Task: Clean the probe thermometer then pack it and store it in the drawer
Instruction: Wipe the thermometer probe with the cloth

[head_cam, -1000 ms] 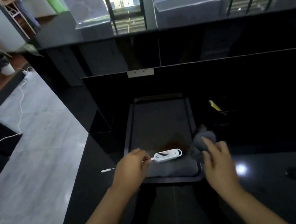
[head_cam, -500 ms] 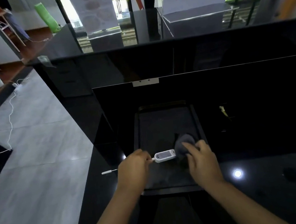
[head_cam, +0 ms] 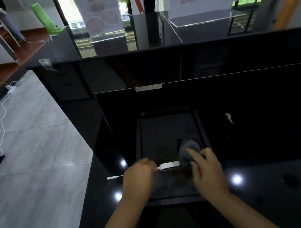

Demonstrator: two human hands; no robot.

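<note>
Over the dark tray (head_cam: pixel 200 126) on the glossy black counter (head_cam: pixel 274 193), your two hands are working side by side. Your left hand (head_cam: pixel 138 178) is curled in a loose fist around the thin metal stem of the probe thermometer (head_cam: pixel 170 165), fingers clamped together on it, so the white body pokes out to the right of your knuckles and the capped white tip (head_cam: pixel 112 177) sticks out to the left, past the tray's edge and above the counter. The thermometer lies level, running left to right across the near half of the tray. Your right hand (head_cam: pixel 206 170) is on the grey cloth (head_cam: pixel 188 149), fingers bunched down into it and gripping it; the cloth is balled up and sits right against the far right end of the white body, touching it as far as the blur allows. Your right hand is smeared with motion, so the exact finger placement can't be read. Off to the right, well apart from the tray, a small yellowish item (head_cam: pixel 228 117) rests in the dark recess, too dim to identify. Ceiling lights glint off the counter on both sides of your wrists.
</note>
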